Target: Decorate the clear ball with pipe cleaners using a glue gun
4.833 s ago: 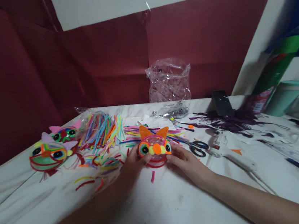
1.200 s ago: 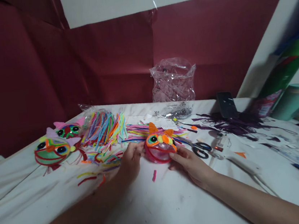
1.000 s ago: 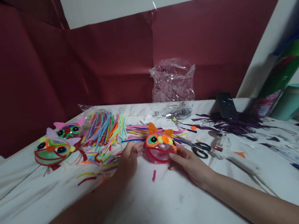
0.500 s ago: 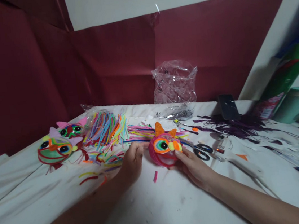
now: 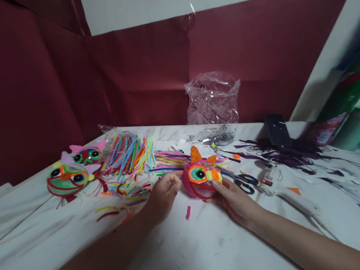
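My right hand [image 5: 235, 200] grips a round pink owl-like craft [image 5: 195, 190] at its lower right edge, thumb in front. The craft has orange ears, one ringed eye with a black centre, and a yellow and orange beak. On its left, my left hand [image 5: 165, 193] is closed, fingers curled and pinched close to the pink rim; whether anything is between them is hidden. A short pink strip [image 5: 188, 213] lies on the table below the craft. Black-handled scissors [image 5: 247, 183] rest just behind my right hand.
Two finished-looking face crafts, one green-bellied [image 5: 69, 181], sit at left beside bundled coloured pipe cleaners [image 5: 130, 154]. To the right lie a glue gun [image 5: 295, 202], dark purple strands [image 5: 287, 152] and a phone [image 5: 277, 129]. A clear plastic bag [image 5: 213, 100] stands at the back.
The view has shifted slightly, so everything sits a little further right. My left hand's fingers have curled more tightly near the craft; my right hand keeps its hold.
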### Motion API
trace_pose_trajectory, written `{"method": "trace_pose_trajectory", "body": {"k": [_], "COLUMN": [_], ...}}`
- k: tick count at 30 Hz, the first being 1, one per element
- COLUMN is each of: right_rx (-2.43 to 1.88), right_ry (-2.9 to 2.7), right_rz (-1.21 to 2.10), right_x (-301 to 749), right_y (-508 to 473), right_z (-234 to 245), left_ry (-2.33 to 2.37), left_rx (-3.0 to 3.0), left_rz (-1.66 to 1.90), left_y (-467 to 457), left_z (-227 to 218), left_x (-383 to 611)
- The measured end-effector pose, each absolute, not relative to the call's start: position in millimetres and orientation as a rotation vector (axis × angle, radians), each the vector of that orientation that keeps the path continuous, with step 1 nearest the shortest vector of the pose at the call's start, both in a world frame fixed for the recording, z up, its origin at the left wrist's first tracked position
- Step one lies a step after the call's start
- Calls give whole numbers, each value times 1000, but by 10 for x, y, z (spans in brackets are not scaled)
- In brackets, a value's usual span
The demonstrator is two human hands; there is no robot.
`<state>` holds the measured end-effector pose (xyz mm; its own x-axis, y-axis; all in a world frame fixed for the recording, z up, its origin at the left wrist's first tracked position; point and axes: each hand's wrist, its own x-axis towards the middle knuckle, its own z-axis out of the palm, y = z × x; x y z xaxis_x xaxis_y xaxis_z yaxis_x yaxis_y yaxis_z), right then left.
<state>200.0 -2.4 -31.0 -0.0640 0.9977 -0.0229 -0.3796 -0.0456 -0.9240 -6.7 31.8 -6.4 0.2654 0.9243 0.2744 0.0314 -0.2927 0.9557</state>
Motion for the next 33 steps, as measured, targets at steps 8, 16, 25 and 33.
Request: {"method": "trace_pose_trajectory", "body": {"k": [8, 16, 25, 33], "right_rx": [-918, -931, -942, -942], "right_ry": [-931, -944, -1010, -1165], "right_rz": [1428, 1408, 1346, 1149], "right_x": [1997, 1990, 1967, 1954], "right_y": [-29, -28, -72, -102], "right_z": [-319, -313, -254, -218], "left_ry": [803, 700, 776, 791], "left_rx": [1381, 1382, 1462, 1363], "left_rz": [1157, 1233, 1214, 1205], "left_y": [322, 423, 414, 385], "left_z": [-58, -195, -180, -144], "left_x": [-26, -69, -73, -35]}}
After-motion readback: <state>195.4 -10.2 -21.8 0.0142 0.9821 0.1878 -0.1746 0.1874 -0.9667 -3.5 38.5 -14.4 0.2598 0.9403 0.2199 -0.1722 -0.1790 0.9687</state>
